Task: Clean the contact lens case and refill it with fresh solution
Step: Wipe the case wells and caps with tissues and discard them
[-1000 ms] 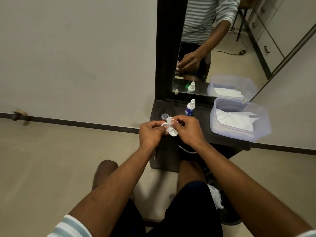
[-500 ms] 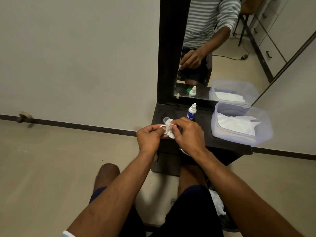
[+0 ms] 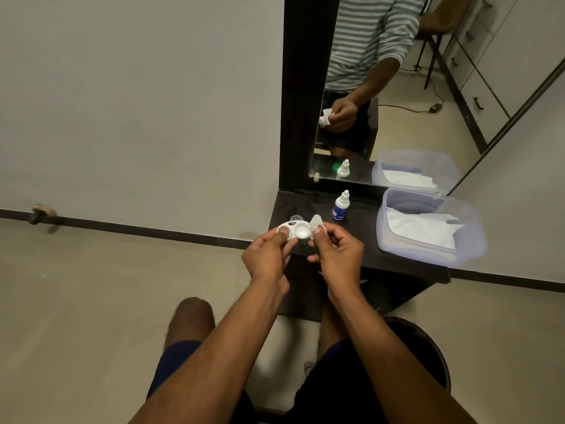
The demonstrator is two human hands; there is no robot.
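At frame centre, our left hand [image 3: 269, 255] gripped the open lens case [image 3: 292, 230]; our right hand [image 3: 337, 254] pinched a tissue wad [image 3: 316, 223]. Wiping seemed nearly finished; refilling from the bottle [image 3: 341, 206] remained.

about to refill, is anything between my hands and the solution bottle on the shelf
Nothing visible blocks it. The solution bottle stands upright on the dark shelf, just beyond the right hand. But that hand pinches a tissue wad, and the left hand holds the open lens case.
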